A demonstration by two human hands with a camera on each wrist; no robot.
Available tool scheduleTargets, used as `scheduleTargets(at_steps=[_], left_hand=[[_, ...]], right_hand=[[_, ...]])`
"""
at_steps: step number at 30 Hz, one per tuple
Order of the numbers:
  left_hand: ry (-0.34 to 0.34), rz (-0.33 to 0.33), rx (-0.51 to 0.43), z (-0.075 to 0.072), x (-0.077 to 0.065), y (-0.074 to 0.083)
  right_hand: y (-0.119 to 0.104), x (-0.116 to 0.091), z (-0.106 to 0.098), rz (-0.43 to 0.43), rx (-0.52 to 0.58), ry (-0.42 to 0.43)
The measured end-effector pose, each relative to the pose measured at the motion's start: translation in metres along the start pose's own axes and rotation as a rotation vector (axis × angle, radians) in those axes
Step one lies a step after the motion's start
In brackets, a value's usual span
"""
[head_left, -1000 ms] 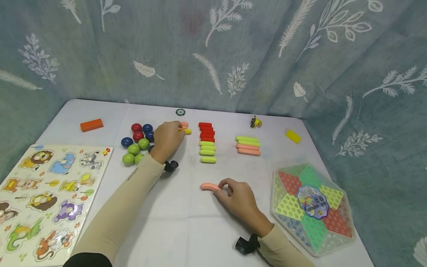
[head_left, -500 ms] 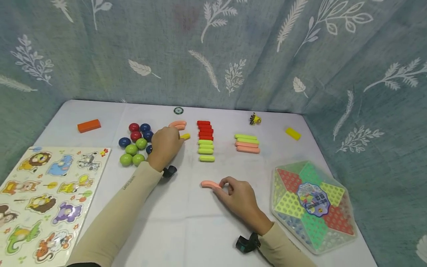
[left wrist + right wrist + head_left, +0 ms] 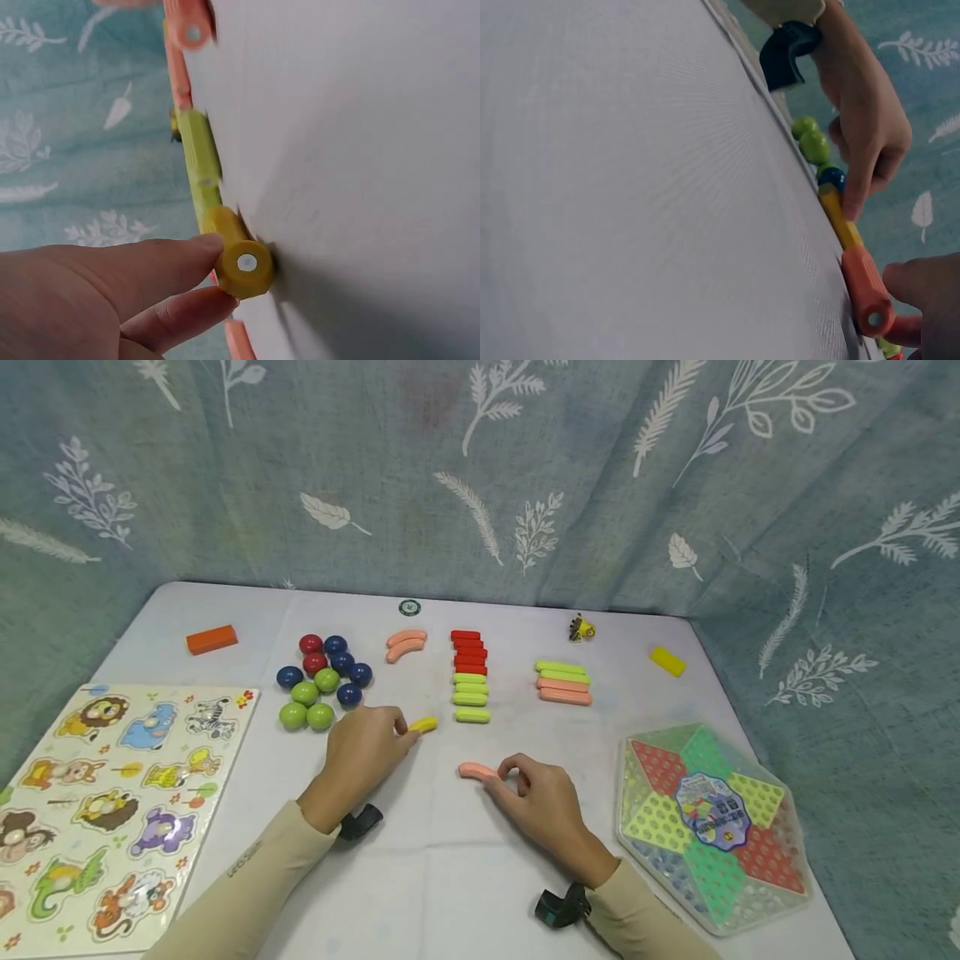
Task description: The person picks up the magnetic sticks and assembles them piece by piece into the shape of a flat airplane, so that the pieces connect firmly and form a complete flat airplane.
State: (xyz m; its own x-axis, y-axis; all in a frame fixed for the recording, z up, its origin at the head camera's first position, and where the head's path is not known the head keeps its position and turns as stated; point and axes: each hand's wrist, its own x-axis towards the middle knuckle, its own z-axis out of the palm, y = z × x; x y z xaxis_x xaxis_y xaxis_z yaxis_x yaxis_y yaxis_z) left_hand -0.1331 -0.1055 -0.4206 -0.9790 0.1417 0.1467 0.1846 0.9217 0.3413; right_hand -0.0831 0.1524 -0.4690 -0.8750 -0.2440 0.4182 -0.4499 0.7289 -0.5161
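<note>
My left hand [image 3: 363, 752] pinches a yellow curved magnetic stick [image 3: 424, 725] low over the white tablecloth, thumb and index finger at its near end. In the left wrist view a round silvery disc shows in the end of that yellow stick [image 3: 251, 283]. My right hand [image 3: 543, 802] holds the right end of a salmon-pink curved magnetic stick [image 3: 476, 771] between thumb and index finger. The two held sticks are apart, the yellow one farther back and left. Two more pink curved sticks [image 3: 406, 651] lie side by side behind my left hand.
Red sticks [image 3: 469, 652] and lime sticks [image 3: 471, 699] form a column; lime and pink sticks [image 3: 564, 685] lie right of it. Glossy balls [image 3: 305, 693] cluster left. An animal puzzle board [image 3: 127, 802] and a hexagonal game box [image 3: 712, 827] flank the hands. Orange [image 3: 212, 640] and yellow blocks [image 3: 667, 662] lie farther back.
My left hand has drawn the yellow stick away from the pink pair, toward the front of the table. My right hand stays in place with its pink stick.
</note>
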Motion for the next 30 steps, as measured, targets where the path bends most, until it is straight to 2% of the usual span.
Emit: scheduleTargets(at_steps=[5,13,21,30], left_hand=[[-0.004,-0.011,-0.057,-0.002,-0.018,-0.004],[0.028,0.046,-0.189,0.011,-0.013,-0.013],[0.039,-0.004,-0.267,0.022,-0.021,-0.010],[0.080,-0.007,-0.278,0.025,-0.026,-0.006]], right_hand=[[-0.002,0.006,0.008,-0.015,-0.004,-0.001],[-0.008,0.027,0.026,-0.055,-0.001,0.053],[-0.011,0.042,0.033,-0.012,-0.018,0.062],[-0.013,0.044,0.038,-0.047,-0.001,0.065]])
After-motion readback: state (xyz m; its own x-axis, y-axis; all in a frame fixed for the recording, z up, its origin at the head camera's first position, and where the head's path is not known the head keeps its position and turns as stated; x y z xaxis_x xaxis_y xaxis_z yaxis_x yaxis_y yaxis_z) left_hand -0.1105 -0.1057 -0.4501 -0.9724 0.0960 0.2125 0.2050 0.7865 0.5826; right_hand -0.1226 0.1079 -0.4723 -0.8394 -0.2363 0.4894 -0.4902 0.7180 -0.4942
